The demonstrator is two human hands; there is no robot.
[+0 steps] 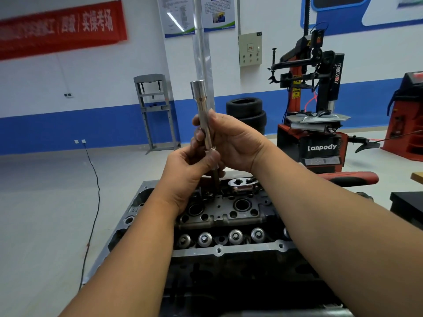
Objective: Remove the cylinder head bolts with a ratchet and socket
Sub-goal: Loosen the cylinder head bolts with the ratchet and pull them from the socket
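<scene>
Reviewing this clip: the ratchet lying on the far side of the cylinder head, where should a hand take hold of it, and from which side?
Only the ratchet head shows, lying flat on the cylinder head behind the hands; its handle is hidden by the right hand's wrist. Best guess: come from above on the right and grip the handle, not the round head.

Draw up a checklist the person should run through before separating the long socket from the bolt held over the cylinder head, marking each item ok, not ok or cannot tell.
1. Right hand grips the long socket: ok.
2. Left hand pinches the bolt below the socket: ok.
3. Bolt lifted clear of the cylinder head: cannot tell, its lower end is hidden.
4. Ratchet at hand, resting on the head: ok.
5. Bolt seated firmly in the socket: cannot tell.
</scene>
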